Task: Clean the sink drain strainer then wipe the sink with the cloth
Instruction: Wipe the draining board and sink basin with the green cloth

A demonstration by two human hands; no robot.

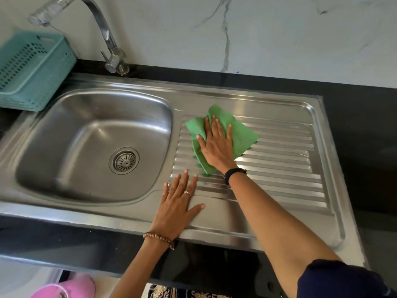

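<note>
A green cloth [240, 134] lies on the ribbed drainboard [279, 168] of the steel sink [64, 117]. My right hand [217, 145] presses flat on the cloth, fingers spread and pointing away from me. My left hand [178, 203] rests flat and empty on the drainboard's near edge, just right of the basin. The round drain strainer [124, 160] sits in place at the bottom of the basin, left of both hands.
A chrome tap [107, 37] rises behind the basin. A teal perforated basket [32, 69] stands on the counter at the far left. Black countertop [361, 130] surrounds the sink, with a marble wall behind. A pink object [71, 289] lies on the floor below.
</note>
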